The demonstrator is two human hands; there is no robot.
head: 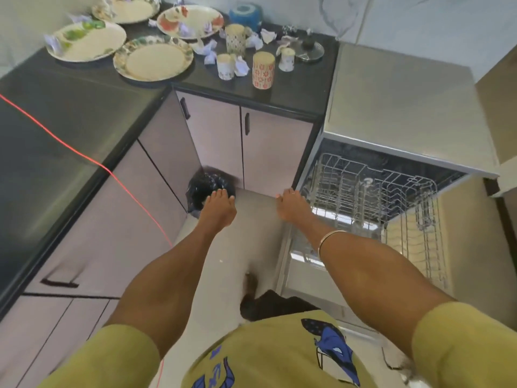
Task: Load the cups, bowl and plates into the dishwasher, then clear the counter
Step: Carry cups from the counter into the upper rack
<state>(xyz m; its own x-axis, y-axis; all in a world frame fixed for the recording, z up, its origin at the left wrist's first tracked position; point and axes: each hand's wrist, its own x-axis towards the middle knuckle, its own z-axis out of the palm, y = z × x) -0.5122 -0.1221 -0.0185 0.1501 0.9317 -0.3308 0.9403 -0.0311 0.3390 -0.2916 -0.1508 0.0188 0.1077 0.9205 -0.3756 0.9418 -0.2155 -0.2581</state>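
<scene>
Several floral plates lie on the dark counter (296, 88) at the top left; the nearest plate (153, 57) sits by the corner. Patterned cups stand to their right, among them a red-flowered cup (263, 69) and a small white cup (225, 66). Crumpled paper scraps (241, 66) lie among them. The dishwasher stands open at the right with its empty wire rack (372, 191) pulled out. My left hand (217, 207) hangs in the air over the floor, fingers straight, empty. My right hand (292, 204) hovers beside the rack's left edge, also empty.
A black-lined bin (208, 189) stands on the floor in the cabinet corner, just beyond my left hand. A red cord (84, 156) runs across the left counter down to the floor. A blue container (245, 13) and a glass lid (309, 50) sit at the counter's back.
</scene>
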